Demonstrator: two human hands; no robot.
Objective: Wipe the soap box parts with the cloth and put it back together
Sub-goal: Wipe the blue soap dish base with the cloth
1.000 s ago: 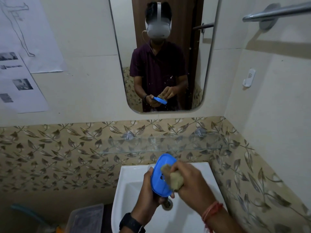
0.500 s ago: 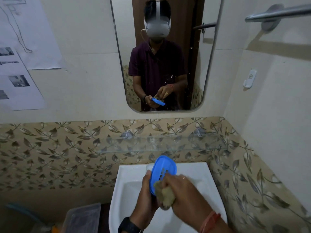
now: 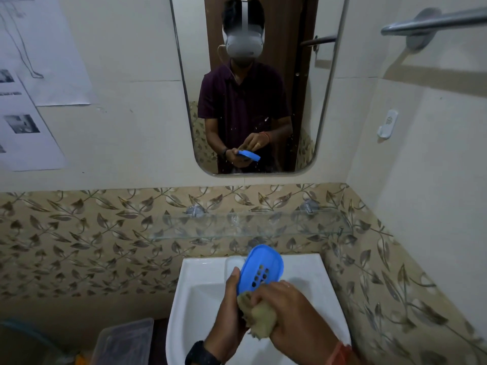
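A blue oval soap box part (image 3: 263, 267) with several drain holes is held tilted above the white sink (image 3: 200, 285). My left hand (image 3: 228, 309) grips its left lower edge, a black watch on the wrist. My right hand (image 3: 290, 309) clutches a crumpled beige cloth (image 3: 259, 320) against the part's lower end. The lower end of the blue part is hidden behind the cloth and fingers. No other soap box part is in view.
A glass shelf (image 3: 250, 225) juts from the leaf-patterned tiles just above the sink. A mirror (image 3: 253, 83) hangs over it. A metal towel bar (image 3: 432, 22) is at upper right. A clear plastic box (image 3: 123, 341) sits on the floor left of the sink.
My right hand with the cloth has slid down from the middle of the blue part to its lower end, uncovering the drain holes. My left hand has kept its hold.
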